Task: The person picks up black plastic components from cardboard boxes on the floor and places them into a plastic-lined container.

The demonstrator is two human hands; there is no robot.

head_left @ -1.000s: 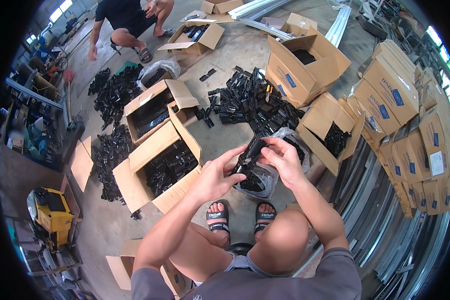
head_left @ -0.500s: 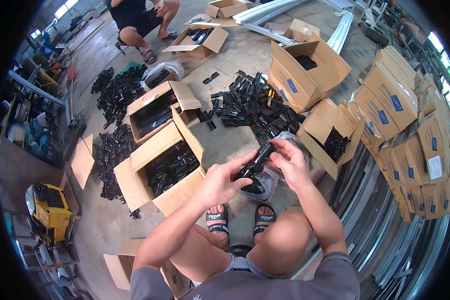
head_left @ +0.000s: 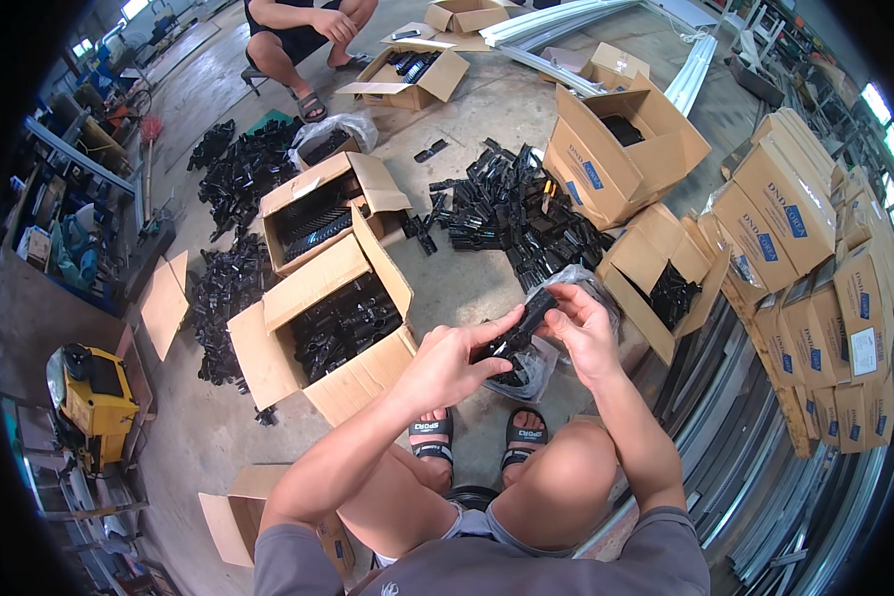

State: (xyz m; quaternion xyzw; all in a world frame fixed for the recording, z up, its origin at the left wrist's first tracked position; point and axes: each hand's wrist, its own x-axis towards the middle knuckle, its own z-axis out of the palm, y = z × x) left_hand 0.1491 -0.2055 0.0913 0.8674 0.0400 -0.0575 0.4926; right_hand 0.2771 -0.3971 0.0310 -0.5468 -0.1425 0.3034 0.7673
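Between my two hands, above the floor in front of my knees, is a black plastic part (head_left: pixel 535 311), long and narrow and tilted up to the right. My left hand (head_left: pixel 454 355) closes on its lower left end, thumb and fingers around it. At the upper right end, my right hand (head_left: pixel 580 328) grips it between thumb and fingers. The part's exact kind cannot be made out. Just below the hands stands a clear plastic bag (head_left: pixel 538 375) with small black pieces in it, partly hidden by my left hand.
To the left, open cardboard boxes (head_left: pixel 258 370) hold black parts. A pile of black parts (head_left: pixel 487 214) lies ahead. An open box (head_left: pixel 621 169) stands behind it, and stacked boxes (head_left: pixel 780 219) rise at the right beside metal profiles (head_left: pixel 755 437). Another person (head_left: pixel 303 40) sits at the far left.
The black part has turned slightly in my hands, which still hold both its ends. My view has shifted a little. The other person's arm has come down toward the knees.
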